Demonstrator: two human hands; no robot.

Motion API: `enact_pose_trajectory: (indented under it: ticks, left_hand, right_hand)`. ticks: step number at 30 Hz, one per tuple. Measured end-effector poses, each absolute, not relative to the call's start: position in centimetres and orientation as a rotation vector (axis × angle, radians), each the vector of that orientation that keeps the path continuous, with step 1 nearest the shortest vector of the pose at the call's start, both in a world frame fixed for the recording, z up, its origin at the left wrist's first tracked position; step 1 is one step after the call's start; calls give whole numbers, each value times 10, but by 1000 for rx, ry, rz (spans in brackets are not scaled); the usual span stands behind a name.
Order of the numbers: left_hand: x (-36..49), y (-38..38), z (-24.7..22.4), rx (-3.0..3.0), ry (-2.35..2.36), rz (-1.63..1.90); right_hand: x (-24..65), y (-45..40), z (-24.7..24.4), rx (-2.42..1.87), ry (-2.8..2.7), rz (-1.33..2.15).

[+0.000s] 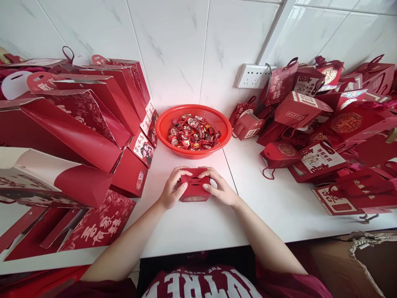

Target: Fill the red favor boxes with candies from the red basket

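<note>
A small red box [194,191] with slots in its top stands on the white table in front of me. My left hand [173,188] grips its left side, fingers at the top back edge and thumb on the top. On the right side, my right hand [221,188] holds it the same way. Just behind the box sits a red plastic basket [194,154] holding several wrapped candies [195,133].
Red gift bags and boxes [93,120] crowd the left of the white table [192,231]. More small red boxes [310,111] are piled on the right. A power socket [252,76] is on the tiled wall; a cardboard box [331,260] stands below the right edge.
</note>
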State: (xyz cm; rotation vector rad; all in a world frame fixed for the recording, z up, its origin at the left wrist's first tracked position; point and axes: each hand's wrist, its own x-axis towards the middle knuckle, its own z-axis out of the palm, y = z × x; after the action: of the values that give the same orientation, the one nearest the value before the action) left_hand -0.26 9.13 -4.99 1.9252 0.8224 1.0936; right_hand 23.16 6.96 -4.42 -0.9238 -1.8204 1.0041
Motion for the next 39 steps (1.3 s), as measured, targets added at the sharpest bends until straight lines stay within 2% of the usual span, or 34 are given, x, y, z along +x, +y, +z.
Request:
enact_pose_trajectory:
  ticks: [7,13,18,22,24,31,34,37,39]
  left_hand:
    - [-4,94,-47,1940,806,1035]
    - [-11,96,-48,1959,714,1045]
    - [-11,86,-6,2235,886,1110]
    - [4,75,42,2474,1025,852]
    - [14,72,51,2581,1011,689]
    - [40,75,15,2613,1176,215]
    - [38,66,16,2554,1225,91]
    - [33,43,22,2499,1255,68]
    - [28,23,21,2487,1300,198]
  right_hand:
    - [231,71,-47,-946,-1848,940]
    - [232,69,-54,-843,-1700,1078]
    - [234,72,-60,-913,-1546,983]
    - [237,76,-65,-1031,-1449,909]
    - [238,79,-68,-1068,-1416,895]
    - [239,81,-79,-1119,-1383,877]
    - [238,80,-82,-1121,-1390,879]
    - [237,78,-82,-1134,-1419,879]
    - [237,78,-83,-1152,-1443,875]
